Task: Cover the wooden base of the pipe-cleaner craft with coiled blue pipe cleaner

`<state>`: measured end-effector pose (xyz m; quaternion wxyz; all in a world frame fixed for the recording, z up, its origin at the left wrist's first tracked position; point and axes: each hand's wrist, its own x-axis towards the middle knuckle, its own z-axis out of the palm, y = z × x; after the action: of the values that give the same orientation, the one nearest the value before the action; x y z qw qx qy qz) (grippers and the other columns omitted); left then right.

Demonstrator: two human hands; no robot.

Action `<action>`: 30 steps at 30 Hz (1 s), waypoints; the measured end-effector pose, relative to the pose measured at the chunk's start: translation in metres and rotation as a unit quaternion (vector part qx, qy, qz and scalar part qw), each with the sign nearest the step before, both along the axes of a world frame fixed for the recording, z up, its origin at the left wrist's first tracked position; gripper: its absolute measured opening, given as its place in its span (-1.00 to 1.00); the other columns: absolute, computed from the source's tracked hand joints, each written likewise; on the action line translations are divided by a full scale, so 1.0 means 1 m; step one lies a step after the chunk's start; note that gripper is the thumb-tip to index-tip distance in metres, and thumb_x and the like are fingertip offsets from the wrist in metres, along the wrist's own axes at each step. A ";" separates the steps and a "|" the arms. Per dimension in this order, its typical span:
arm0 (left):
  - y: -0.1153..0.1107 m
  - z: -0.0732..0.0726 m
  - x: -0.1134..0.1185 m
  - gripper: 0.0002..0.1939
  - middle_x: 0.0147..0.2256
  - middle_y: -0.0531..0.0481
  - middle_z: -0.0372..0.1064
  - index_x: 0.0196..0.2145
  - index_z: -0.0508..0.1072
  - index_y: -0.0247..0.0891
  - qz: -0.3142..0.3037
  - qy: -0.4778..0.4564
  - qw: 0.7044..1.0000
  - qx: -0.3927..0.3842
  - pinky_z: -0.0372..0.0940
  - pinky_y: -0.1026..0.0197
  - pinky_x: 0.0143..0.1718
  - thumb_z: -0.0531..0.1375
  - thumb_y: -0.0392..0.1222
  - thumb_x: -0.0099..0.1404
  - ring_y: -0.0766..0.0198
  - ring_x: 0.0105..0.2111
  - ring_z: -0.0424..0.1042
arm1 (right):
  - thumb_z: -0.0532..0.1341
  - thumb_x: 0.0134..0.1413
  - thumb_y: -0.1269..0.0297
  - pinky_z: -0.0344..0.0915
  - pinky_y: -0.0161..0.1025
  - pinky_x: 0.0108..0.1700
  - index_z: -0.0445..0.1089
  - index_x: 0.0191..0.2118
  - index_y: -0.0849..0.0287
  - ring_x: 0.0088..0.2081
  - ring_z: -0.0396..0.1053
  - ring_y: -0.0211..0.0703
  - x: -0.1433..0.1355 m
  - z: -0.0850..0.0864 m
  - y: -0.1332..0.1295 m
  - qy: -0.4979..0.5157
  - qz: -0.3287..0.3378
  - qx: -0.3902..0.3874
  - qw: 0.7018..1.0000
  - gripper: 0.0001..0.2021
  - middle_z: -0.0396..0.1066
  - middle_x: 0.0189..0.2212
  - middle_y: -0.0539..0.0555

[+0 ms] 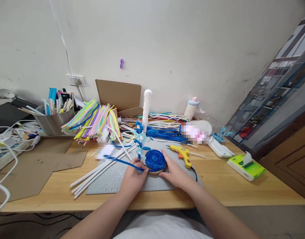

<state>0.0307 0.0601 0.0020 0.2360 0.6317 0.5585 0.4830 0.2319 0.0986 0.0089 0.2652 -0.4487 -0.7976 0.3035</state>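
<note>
A round base in front of me carries a flat blue pipe-cleaner coil (155, 160), with its pale brown edge (153, 172) showing at the front. My left hand (133, 176) pinches a loose blue pipe cleaner (126, 162) at the coil's left front edge; the strand trails off to the left. Around the right side of the base curve the thumb and fingers of my right hand (176, 171), gripping it. Just behind my left hand rises a white fuzzy post (146, 111), its lower part wrapped with blue and pale blue pipe-cleaner flowers (141, 137). How the post is fixed at its foot is hidden.
A yellow glue gun (184, 155) lies right of the base on the grey cutting mat (102, 186). White rods (92, 177) cross the mat's left side. Behind are pipe-cleaner bundles (92, 122), a metal pot (52, 122) and a bottle (191, 108). A green tissue pack (247, 167) sits far right.
</note>
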 end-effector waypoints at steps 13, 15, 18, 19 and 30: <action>-0.005 0.005 -0.005 -0.89 -0.18 -0.08 0.34 -0.48 0.45 -0.21 0.037 -0.038 0.998 -0.027 0.18 0.04 0.03 0.14 -0.22 0.14 0.12 -0.07 0.33 | 0.13 0.01 0.08 0.25 -0.09 -0.19 0.39 -0.28 0.27 -0.14 0.37 0.12 0.079 0.008 0.037 -0.156 -0.352 0.007 0.923 -0.68 0.42 -0.23 0.31; -0.007 0.007 -0.006 -0.90 -0.17 -0.07 0.36 -0.50 0.43 -0.21 0.025 -0.034 0.999 -0.031 0.20 0.04 0.02 0.14 -0.24 0.13 0.13 -0.10 0.36 | 0.21 -0.11 -0.01 0.22 -0.17 -0.31 0.40 -0.42 0.21 -0.30 0.40 0.04 0.089 0.003 0.040 -0.163 -0.342 -0.034 0.925 -0.67 0.45 -0.40 0.20; -0.011 0.008 -0.008 -0.89 -0.17 -0.06 0.39 -0.50 0.43 -0.19 0.007 -0.012 1.000 -0.020 0.20 0.05 0.02 0.12 -0.28 0.13 0.14 -0.09 0.37 | 0.27 -0.20 0.11 0.16 -0.23 -0.38 0.39 -0.49 0.17 -0.42 0.38 -0.06 0.092 0.000 0.046 -0.154 -0.333 -0.067 0.928 -0.78 0.43 -0.55 0.08; -0.012 0.008 -0.009 -0.88 -0.16 -0.06 0.40 -0.50 0.44 -0.19 0.002 -0.008 1.000 -0.015 0.20 0.05 0.03 0.12 -0.30 0.13 0.14 -0.07 0.37 | 0.27 -0.22 0.16 0.15 -0.23 -0.39 0.39 -0.50 0.17 -0.43 0.38 -0.06 0.091 0.001 0.047 -0.147 -0.336 -0.072 0.927 -0.82 0.41 -0.57 0.07; -0.013 0.001 -0.010 -0.88 -0.13 -0.09 0.40 -0.48 0.42 -0.19 -0.016 0.004 1.000 -0.003 0.20 0.05 0.04 0.11 -0.33 0.14 0.15 -0.03 0.35 | 0.21 -0.04 -0.03 0.29 -0.27 -0.43 0.30 -0.31 0.15 -0.61 0.18 -0.32 0.074 0.042 -0.022 0.349 -0.171 -0.235 0.891 -0.67 0.25 -0.57 -0.07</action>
<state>0.0204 0.0475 0.0034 0.2436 0.6416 0.5507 0.4752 0.3062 0.0770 0.0507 0.4611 -0.4928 -0.4699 0.5689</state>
